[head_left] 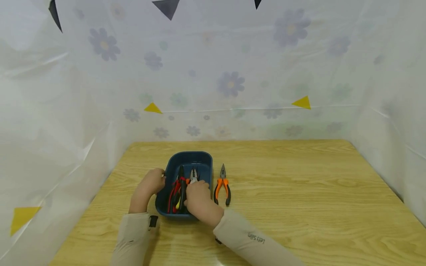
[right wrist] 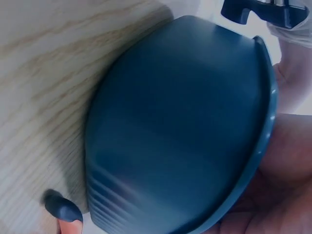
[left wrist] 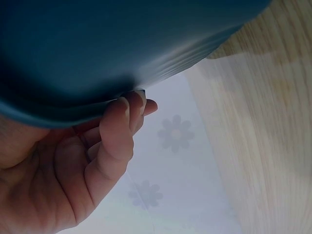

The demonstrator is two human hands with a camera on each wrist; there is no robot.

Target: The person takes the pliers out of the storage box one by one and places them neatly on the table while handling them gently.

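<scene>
Dark blue and rounded at its corners, the bin [head_left: 191, 159] is standing on the wood-grain table [head_left: 299, 181], and we are curling the fingers of our left hand [head_left: 151, 184] against its left rim while our right hand [head_left: 201, 199] is lying over the near right part. For doing this well, we are judging that the left grip should be bracing the bin firmly without tipping it, while the right fingers should be working low inside, clear of the crowded neighbours. Our right fingertips are hiding within the bin, so we cannot tell whether they are pinching anything. The silver-headed pliers [head_left: 193, 176] are lying inside the bin, their head pointing away from us just beyond the right knuckles, their lower part disappearing beneath that hand. Red-handled pliers [head_left: 171, 195] are lying to their left, between our two hands, and orange-handled pliers [head_left: 223, 178] are lying outside, on the table just right of the bin.
</scene>
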